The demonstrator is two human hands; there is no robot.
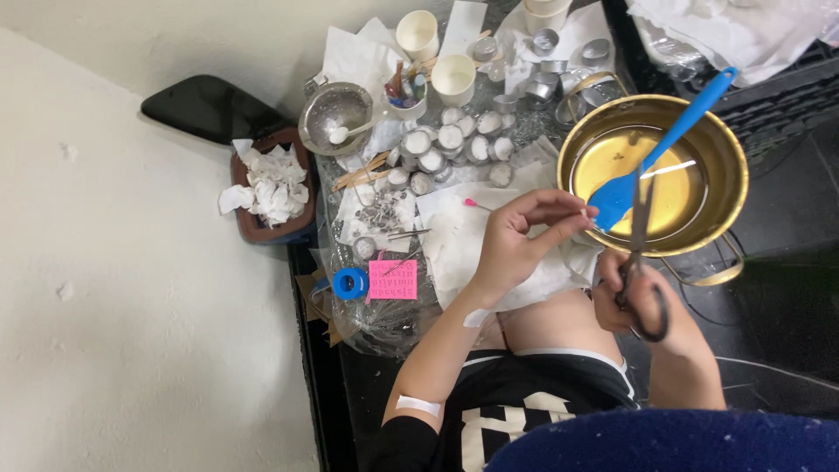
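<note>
My left hand (516, 240) is raised over white paper sheets (454, 240), its fingertips pinched on something thin and small by the pot's rim; I cannot make out what it is. My right hand (642, 293) grips dark scissors (640, 236) by the handles, blades pointing up toward the left fingertips. Just beyond stands a gold metal pot (725, 149) holding clear yellowish liquid and a blue spatula (664, 144) that leans against the pot's rim.
Several small white-filled tealight cups (450, 144) cluster on the low table. Nearby are paper cups (453, 79), a metal bowl with a spoon (334, 112), a blue tape roll (350, 282), a pink card (393, 280), a box of crumpled tissues (273, 183) and empty metal cups (559, 65).
</note>
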